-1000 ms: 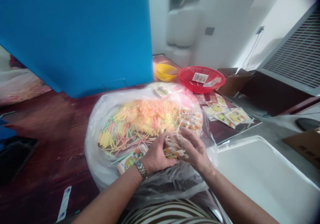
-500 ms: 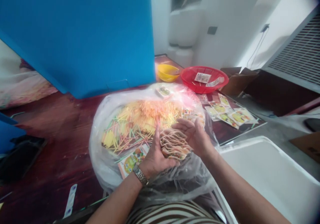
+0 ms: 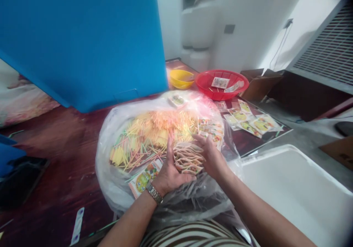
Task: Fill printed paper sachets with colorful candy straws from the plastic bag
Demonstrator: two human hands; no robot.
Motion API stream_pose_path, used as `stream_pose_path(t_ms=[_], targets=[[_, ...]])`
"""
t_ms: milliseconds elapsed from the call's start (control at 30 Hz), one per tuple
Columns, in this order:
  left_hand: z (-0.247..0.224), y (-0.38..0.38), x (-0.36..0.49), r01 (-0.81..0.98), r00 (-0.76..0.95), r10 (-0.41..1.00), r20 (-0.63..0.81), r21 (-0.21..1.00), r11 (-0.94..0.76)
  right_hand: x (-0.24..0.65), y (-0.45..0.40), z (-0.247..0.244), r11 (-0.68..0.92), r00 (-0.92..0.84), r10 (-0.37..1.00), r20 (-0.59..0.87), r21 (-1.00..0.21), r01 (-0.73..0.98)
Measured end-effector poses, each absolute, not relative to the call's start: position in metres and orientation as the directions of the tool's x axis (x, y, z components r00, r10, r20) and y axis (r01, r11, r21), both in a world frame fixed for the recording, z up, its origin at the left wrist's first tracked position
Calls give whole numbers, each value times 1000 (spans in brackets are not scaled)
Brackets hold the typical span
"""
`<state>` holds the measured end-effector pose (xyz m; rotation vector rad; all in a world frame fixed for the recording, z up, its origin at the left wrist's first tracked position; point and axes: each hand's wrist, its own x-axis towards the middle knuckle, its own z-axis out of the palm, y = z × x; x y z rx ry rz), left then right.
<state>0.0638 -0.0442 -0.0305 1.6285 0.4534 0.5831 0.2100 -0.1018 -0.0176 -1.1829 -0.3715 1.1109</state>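
Both forearms reached in from the near edge, the left one slanting up and to the right, the right one slanting up and to the left, so that they met over a crumpled clear plastic bag on the dark red table. The left hand, below a metal-link watch, was spread wide, its thumb along the near side of a stack of packets and its fingers pointing away along the left side, holding it. The right hand stood at the stack's right side, fingers loosely curved towards it; from where I stood I couldn't tell whether it gripped. The stack sat between the two palms above the bag, its thin pale edges wavy and layered, with bits of coloured print showing. Just beyond lay a heap of slim, straight sticks in yellow, pink and green. A flat, glossy printed packet rested beside the left wrist, and more packets overlapped beyond the right fingers.
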Motion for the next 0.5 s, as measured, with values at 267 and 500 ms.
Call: stream_pose_path(t_ms=[267,500], targets=[[-24,-54,76,10,710,676,198,957,-291,196,-113,-14,26,578,809,-108,-975,-220],[-41,-44,72,128,754,651,90,952,-279,233,-127,-32,68,198,980,-12,-918,-391]])
